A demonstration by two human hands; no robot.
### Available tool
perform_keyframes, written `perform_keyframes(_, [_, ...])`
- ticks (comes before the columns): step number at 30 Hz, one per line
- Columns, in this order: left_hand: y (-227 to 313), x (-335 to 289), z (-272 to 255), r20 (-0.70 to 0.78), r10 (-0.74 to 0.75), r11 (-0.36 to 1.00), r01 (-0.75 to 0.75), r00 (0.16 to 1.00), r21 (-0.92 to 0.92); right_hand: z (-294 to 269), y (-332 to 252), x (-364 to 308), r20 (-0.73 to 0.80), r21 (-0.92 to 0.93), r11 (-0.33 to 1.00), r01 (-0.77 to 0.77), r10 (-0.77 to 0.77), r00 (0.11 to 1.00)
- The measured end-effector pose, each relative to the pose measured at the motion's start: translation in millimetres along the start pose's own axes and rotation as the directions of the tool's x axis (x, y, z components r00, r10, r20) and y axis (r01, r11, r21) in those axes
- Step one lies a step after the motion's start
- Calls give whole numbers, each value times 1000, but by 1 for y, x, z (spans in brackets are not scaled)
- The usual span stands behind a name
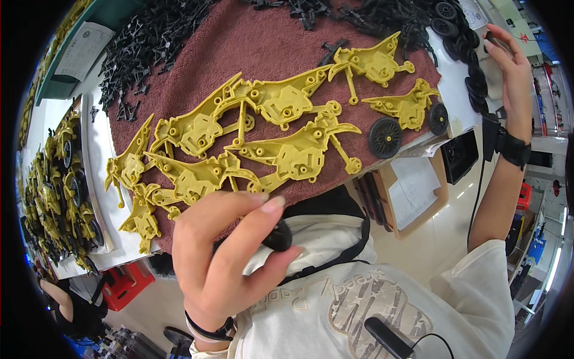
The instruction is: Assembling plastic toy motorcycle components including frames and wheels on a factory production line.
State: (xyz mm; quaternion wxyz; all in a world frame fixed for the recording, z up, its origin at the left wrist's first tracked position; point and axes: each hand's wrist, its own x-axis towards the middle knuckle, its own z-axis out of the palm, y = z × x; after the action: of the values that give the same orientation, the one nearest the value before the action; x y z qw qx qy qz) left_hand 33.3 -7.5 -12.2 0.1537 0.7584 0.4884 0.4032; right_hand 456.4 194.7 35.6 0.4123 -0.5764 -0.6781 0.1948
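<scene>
My left hand (224, 257), fingers curled, pinches a black toy wheel (278, 237) above the near edge of the brown towel (209, 54). At the far right, my right hand (512, 75) is raised beside a heap of black wheels (475, 78). Its fingertips close on a small black part (489, 39), too little of which shows to name. Several yellow toy motorcycle body halves (287, 152) lie in two rows on the towel. The rightmost near body half (409, 107) has a black wheel (385, 137) at one end and another wheel (438, 118) at the other.
Small black plastic parts (140, 57) are heaped along the towel's far edge. Left of it lies a pile of yellow-and-black toy motorcycles (63, 185). A wooden tray with papers (442, 191) and a red stool (128, 284) stand below table height. Another person's arm (58, 296) shows lower left.
</scene>
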Motion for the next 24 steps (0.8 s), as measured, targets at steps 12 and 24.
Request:
perform_keyframes(12, [-16,-18,-14,15,-102,969,95,995,230,109,-134,-100,571,93,858,504,-461,679])
perform_keyframes(24, [-15,-9,-7,-57,-61,967,73,997,244,132,-134,-128,565,-42,869,493,-387,729])
